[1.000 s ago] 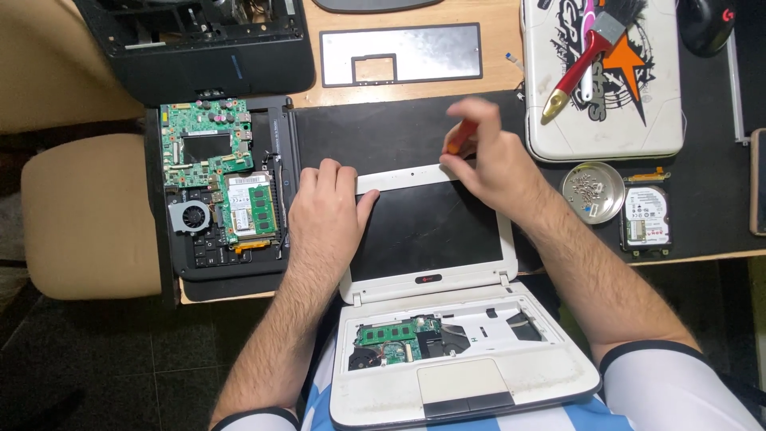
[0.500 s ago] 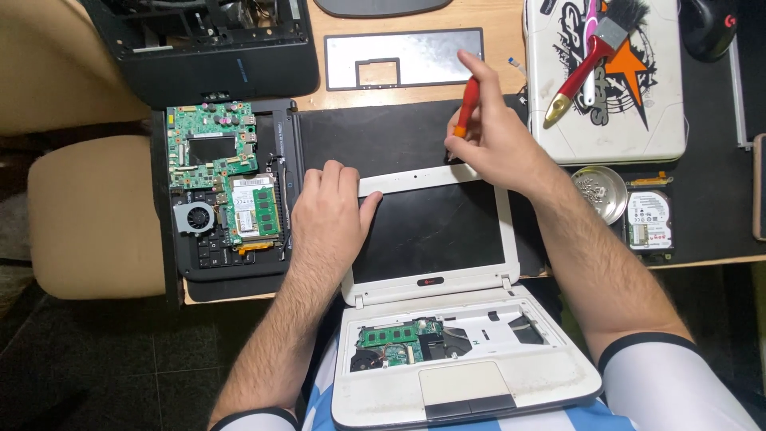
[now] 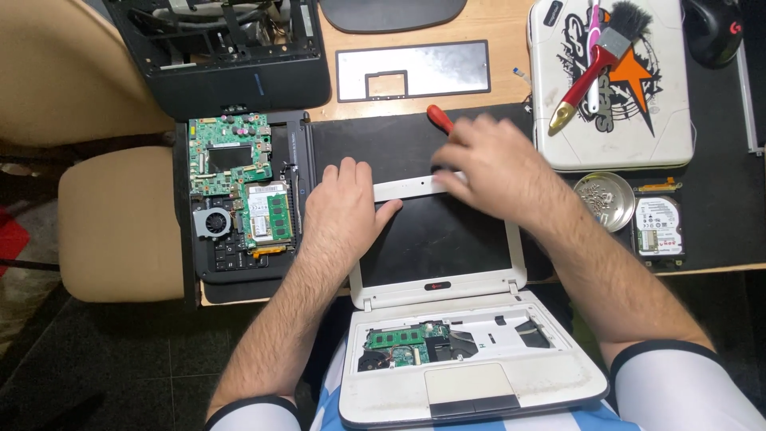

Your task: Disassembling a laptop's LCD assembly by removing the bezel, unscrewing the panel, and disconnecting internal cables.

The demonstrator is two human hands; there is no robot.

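Note:
A small white laptop lies open across my lap and the desk edge, its keyboard removed and a green circuit board showing in the base. Its screen lies flat on a black mat. My left hand rests flat on the screen's upper left corner. My right hand holds a red-handled screwdriver over the top edge of the white bezel.
A second opened laptop base with a green board and fan sits to the left. A metal keyboard plate lies behind. To the right are a white laptop lid with a brush, a dish of screws and a hard drive.
My right hand has dropped from upright above the mat down to the screen's top bezel, the screwdriver now tilted flat. The left hand stays in place.

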